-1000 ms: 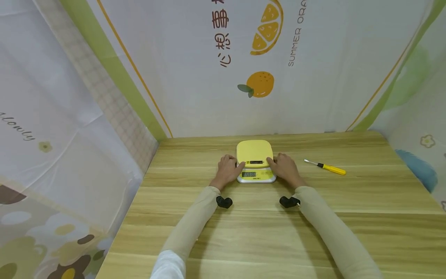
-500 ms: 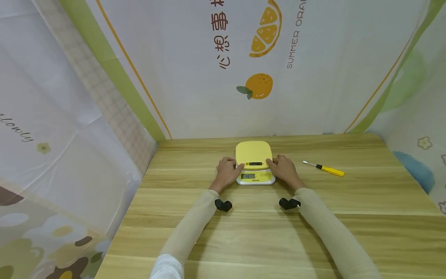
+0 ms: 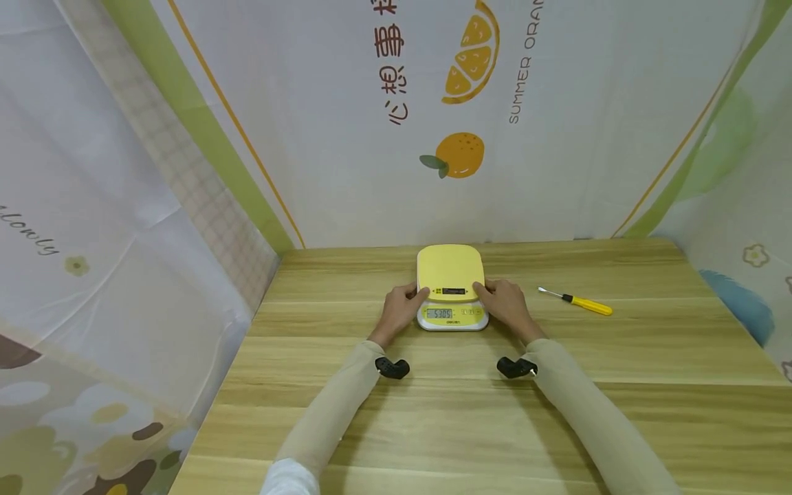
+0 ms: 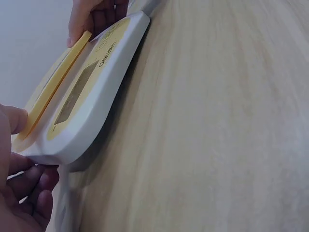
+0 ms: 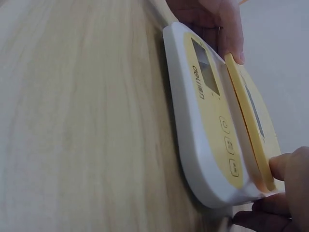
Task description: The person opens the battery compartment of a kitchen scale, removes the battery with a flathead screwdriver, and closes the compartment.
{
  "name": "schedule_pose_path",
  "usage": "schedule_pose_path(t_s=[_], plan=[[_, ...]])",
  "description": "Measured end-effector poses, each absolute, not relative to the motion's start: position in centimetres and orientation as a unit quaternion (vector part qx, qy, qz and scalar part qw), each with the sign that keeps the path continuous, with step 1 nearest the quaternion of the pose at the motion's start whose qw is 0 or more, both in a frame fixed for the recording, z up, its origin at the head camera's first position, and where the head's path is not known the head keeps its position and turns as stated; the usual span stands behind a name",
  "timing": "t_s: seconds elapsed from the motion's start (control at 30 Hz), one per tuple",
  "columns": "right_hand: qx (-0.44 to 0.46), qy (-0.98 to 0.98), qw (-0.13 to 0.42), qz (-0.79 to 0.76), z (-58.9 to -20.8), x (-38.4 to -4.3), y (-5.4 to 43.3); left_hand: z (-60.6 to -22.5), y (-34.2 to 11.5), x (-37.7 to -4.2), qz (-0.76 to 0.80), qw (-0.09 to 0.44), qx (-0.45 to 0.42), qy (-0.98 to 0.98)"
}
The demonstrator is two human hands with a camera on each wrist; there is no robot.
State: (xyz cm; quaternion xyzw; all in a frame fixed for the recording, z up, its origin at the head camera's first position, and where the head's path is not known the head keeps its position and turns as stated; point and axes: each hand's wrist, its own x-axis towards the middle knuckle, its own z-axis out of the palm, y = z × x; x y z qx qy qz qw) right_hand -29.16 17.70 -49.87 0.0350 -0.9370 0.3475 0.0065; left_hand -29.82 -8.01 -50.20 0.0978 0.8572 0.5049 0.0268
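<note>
Rising now at its far edge, one kitchen scale point(image 3: 450, 271) is facing near, long axis near-far; fingers point(image 4: 41, 186) of left hand point(image 3: 397, 313) and right hand point(image 3: 506, 302) are grasping it.

Wide pale-brown wood-grain tabletop point(image 3: 445, 426). Near far edge, 12 o'clock: yellow-and-white rounded plastic scale point(image 3: 451, 271); whether base touches tabletop, cannot tell. At scale's 3 o'clock, apart, lying flat: slim yellow-handled metal-shafted screwdriver point(image 3: 577, 301), tip toward 10 o'clock.

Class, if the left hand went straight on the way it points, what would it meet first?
The kitchen scale: in the head view the left hand grips its side edge, so it would probably push against it at once.
</note>
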Motion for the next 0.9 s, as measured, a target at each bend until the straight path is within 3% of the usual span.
schedule_pose_path(t_s=[0.4,0.7,0.9], plan=[[0.022,-0.912,0.003,0.41,-48.5,-28.5,18.1,-49.1,-8.4,-29.6,0.538,0.023,0.075,0.839],[-0.004,-0.894,-0.041,0.445,-47.3,-28.0,18.3,-48.6,-9.2,-29.6,0.551,0.008,0.113,0.827],[0.024,-0.902,-0.021,0.431,-46.6,-28.2,18.8,-47.8,-9.4,-29.9,0.533,-0.013,0.149,0.833]])
